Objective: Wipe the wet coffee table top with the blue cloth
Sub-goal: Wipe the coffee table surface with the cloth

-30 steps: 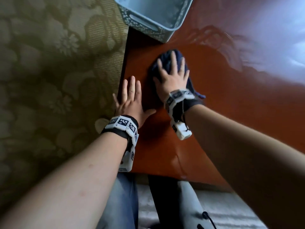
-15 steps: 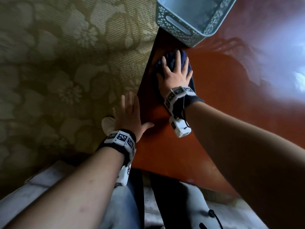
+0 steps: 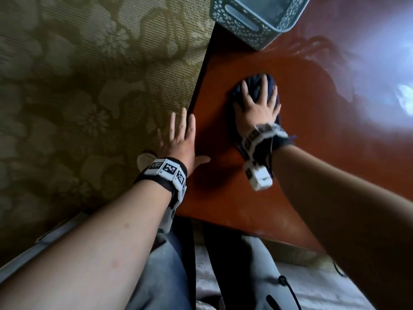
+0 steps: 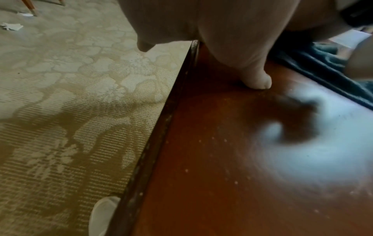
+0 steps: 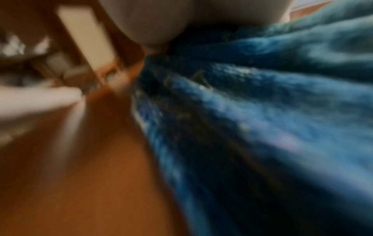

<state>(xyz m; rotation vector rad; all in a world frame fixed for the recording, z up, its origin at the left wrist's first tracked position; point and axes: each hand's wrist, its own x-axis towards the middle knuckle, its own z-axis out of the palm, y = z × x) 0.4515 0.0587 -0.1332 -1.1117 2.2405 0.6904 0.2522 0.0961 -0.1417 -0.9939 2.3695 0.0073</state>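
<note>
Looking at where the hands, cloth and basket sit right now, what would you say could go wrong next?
1. The basket stands at the table corner, just beyond the cloth; a forward stroke could nudge it off.
2. The left hand braces on the very edge, fingers overhanging; it may slip on the wet top.
3. The right hand only presses flat on the bunched cloth, so it could slide out.

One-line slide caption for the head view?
Right hand presses blue cloth flat on table; left hand rests at its edge.
</note>
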